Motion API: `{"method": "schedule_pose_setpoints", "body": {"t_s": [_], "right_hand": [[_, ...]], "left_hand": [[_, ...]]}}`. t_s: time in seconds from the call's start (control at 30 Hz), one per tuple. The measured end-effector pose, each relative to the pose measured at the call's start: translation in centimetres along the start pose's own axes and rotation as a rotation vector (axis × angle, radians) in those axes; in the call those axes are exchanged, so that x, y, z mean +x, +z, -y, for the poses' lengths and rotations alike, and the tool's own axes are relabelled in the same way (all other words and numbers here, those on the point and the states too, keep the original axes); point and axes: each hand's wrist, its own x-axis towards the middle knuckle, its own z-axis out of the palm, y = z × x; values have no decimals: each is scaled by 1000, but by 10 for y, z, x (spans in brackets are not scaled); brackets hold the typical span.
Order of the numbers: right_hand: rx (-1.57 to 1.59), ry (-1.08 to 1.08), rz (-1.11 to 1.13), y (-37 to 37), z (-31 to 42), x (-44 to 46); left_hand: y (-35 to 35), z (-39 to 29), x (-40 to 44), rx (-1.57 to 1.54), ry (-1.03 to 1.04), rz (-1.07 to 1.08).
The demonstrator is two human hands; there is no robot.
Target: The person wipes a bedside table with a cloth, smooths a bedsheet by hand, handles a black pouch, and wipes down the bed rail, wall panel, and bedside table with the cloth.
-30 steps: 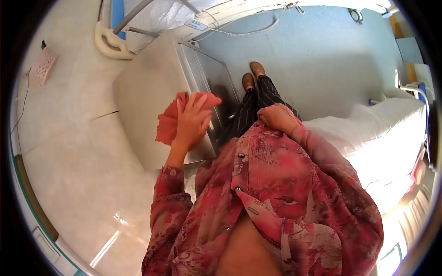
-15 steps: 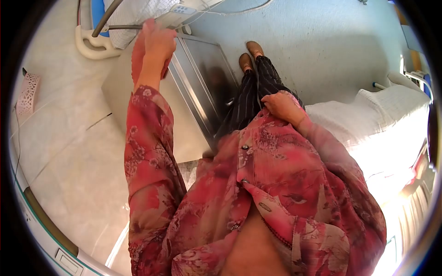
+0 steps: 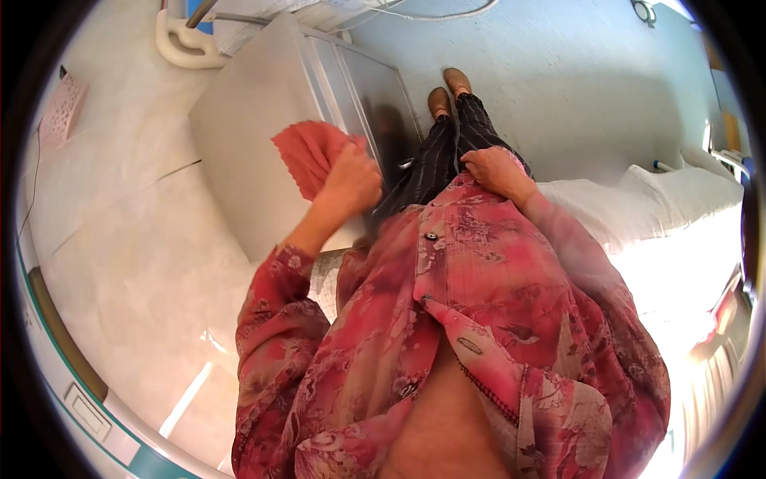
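My left hand [image 3: 351, 180] is closed around a bunched red cloth [image 3: 307, 156], whose loose part fans out to the left. Hand and cloth are in front of the top of a metal cabinet [image 3: 239, 112]; whether the cloth touches it I cannot tell. My right hand [image 3: 496, 169] lies at my upper thigh with its fingers curled on the hem of the red floral shirt [image 3: 487, 263]. Dark striped trousers [image 3: 435, 164] show beyond the hem.
At the upper left stands a bed with a cream end panel [image 3: 171, 44]. A pink perforated bin [image 3: 64, 112] is at the far left. A white-covered bed [image 3: 678, 199] is on the right. The cabinet door faces the pale blue floor [image 3: 550, 88], where a caster [image 3: 643, 12] shows.
My left hand has come back from the bed end toward my body, across the cabinet, still holding the red cloth. My right hand keeps its place at the shirt hem.
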Motion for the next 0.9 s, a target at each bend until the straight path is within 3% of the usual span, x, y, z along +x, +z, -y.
{"method": "schedule_pose_setpoints", "body": {"t_s": [0.1,0.17,0.33,0.43,0.47,0.53,0.67,0.73,0.9], "right_hand": [[-20,-49,-16,6,0,2],[-46,-25,2,1,14,1],[-15,-19,31,-7,33,5],[25,-34,54,-1,35,6],[42,-24,67,1,38,9],[24,-38,100,1,43,14],[37,-81,123,1,49,17],[33,-120,140,10,42,19],[11,-53,241,7,61,26]], "left_hand": [[15,-30,-29,-169,43,-14],[19,-38,-51,-338,164,-242],[35,-45,-126,-491,-81,-444],[70,-44,-162,-345,-498,-553],[87,-39,-175,-335,-538,-563],[122,-27,-202,-368,-899,-657],[179,16,-245,-294,-1269,-800],[213,44,-265,-251,-1583,-712],[219,101,-266,-325,-1909,-575]]}}
